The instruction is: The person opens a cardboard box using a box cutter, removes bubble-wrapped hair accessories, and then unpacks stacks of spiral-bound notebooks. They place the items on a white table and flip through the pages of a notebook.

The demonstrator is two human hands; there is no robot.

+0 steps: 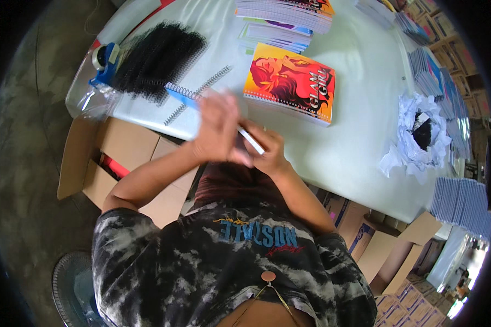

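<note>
My right hand [271,150] grips a thin notebook [251,140] by its near end, holding it nearly edge-on above the table's front edge. A strip of its blue cover shows beyond my left hand, with a black spiral coil [181,91] along that far end. My left hand [218,125] is over the notebook's middle, its fingers smeared by motion, so their grip is unclear. Under the far end, a loose spiral coil [221,75] lies on the table. A large heap of black coils [158,60] is to the left. Orange-red spiral notebooks [289,82] are stacked ahead of my right hand.
On the white table [360,141] are a blue tape dispenser [105,64] at left, further notebook stacks [283,19] at the back and crumpled paper [403,136] around black material at right. Open cardboard boxes [128,144] stand below the front edge. A fan [73,289] is lower left.
</note>
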